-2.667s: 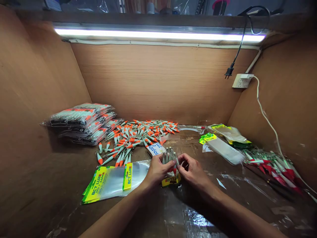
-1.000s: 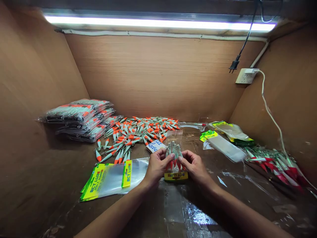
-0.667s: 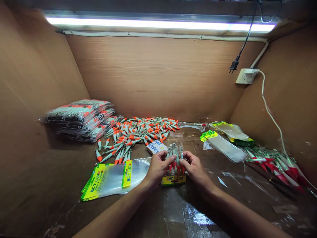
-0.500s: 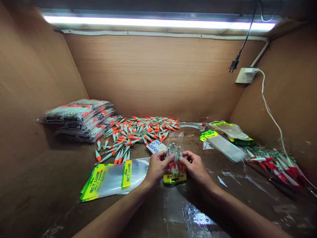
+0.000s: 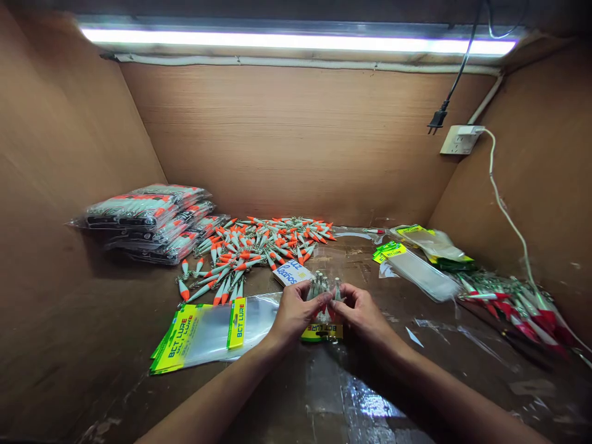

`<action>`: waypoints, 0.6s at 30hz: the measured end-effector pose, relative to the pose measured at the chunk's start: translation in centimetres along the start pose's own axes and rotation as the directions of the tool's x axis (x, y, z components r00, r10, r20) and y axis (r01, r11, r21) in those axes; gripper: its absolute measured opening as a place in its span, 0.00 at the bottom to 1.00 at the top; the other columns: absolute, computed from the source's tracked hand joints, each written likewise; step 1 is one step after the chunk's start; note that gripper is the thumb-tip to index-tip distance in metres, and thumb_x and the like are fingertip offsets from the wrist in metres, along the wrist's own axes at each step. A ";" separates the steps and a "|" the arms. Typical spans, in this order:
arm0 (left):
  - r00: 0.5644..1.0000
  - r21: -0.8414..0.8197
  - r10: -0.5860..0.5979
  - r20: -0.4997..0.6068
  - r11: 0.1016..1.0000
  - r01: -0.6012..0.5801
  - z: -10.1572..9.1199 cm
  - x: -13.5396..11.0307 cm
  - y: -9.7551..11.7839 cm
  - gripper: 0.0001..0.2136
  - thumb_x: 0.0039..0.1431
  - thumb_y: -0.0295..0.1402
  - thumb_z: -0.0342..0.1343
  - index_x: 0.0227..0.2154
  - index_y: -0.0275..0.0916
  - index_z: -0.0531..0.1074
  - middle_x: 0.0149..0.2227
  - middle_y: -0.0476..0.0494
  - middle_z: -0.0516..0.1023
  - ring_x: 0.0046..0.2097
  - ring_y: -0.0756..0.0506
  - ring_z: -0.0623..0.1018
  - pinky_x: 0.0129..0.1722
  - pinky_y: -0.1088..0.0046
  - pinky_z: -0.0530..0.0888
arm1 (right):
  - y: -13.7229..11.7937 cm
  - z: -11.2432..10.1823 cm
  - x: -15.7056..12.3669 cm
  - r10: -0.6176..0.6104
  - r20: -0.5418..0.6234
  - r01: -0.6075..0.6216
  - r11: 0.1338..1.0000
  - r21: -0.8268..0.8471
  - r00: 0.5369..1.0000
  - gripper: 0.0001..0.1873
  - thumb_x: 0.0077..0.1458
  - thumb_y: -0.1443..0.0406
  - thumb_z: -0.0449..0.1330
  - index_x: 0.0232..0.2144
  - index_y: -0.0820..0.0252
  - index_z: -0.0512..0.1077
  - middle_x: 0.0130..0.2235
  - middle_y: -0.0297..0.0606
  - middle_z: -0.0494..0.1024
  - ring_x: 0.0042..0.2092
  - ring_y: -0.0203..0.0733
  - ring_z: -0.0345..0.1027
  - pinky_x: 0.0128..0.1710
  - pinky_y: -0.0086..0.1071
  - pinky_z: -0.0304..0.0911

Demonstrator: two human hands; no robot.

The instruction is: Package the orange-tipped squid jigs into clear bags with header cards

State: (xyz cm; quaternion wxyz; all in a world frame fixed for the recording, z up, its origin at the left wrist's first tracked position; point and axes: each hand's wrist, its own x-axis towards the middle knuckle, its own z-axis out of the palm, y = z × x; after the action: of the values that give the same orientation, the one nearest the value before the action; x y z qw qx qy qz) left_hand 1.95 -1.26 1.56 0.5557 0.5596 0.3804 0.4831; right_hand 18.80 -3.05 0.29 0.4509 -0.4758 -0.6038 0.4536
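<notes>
On a dark desk (image 5: 287,401), front-right of the blue-lettered card (image 5: 292,273): pinching lures (image 5: 317,288), apparently inside a clear bag (image 5: 317,335).
Clasping several with the left hand (image 5: 296,309), one with the right hand (image 5: 359,308); perhaps liable to pierce that bag with hooks (image 5: 319,275) if squeezed hard.

Cannot count held lures (image 5: 318,288), mid-frame, partly hidden by left hand (image 5: 295,310) and right hand (image 5: 358,310). Cannot trace black cord (image 5: 464,65) past top edge, upper right.
</notes>
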 end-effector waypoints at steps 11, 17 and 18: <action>0.994 0.020 -0.021 0.112 1.000 0.019 0.2 -0.2 0.4 0.20 0.50 0.47 0.66 0.32 0.32 0.77 0.27 0.46 0.75 0.28 0.50 0.71 0.28 0.76 0.65 | -0.4 -0.1 -0.1 -0.036 -0.038 0.035 0.999 -0.033 0.999 0.03 0.50 0.67 0.57 0.29 0.60 0.71 0.25 0.31 0.73 0.27 0.36 0.64 0.28 0.26 0.59; 0.995 -0.001 0.023 0.099 1.000 -0.023 0.1 0.1 -0.2 0.17 0.52 0.45 0.66 0.35 0.33 0.77 0.28 0.47 0.76 0.28 0.51 0.71 0.30 0.77 0.65 | -0.6 0.3 -0.5 -0.039 -0.103 0.042 0.999 0.028 0.994 0.03 0.52 0.66 0.57 0.28 0.60 0.70 0.26 0.31 0.73 0.28 0.37 0.65 0.30 0.27 0.61; 0.996 -0.015 0.006 0.086 1.000 -0.005 0.0 0.2 -0.3 0.17 0.53 0.45 0.66 0.35 0.33 0.77 0.29 0.47 0.77 0.28 0.51 0.72 0.29 0.77 0.66 | -0.6 0.4 -0.5 -0.046 -0.099 0.050 0.998 0.040 0.994 0.04 0.53 0.65 0.58 0.30 0.60 0.71 0.28 0.32 0.75 0.30 0.38 0.67 0.31 0.28 0.62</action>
State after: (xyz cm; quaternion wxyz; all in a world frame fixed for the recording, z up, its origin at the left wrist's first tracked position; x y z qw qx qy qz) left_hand 2.05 -1.07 1.28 0.5742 0.5768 0.3512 0.4628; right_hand 18.43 -3.67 0.74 0.5008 -0.4731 -0.5825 0.4314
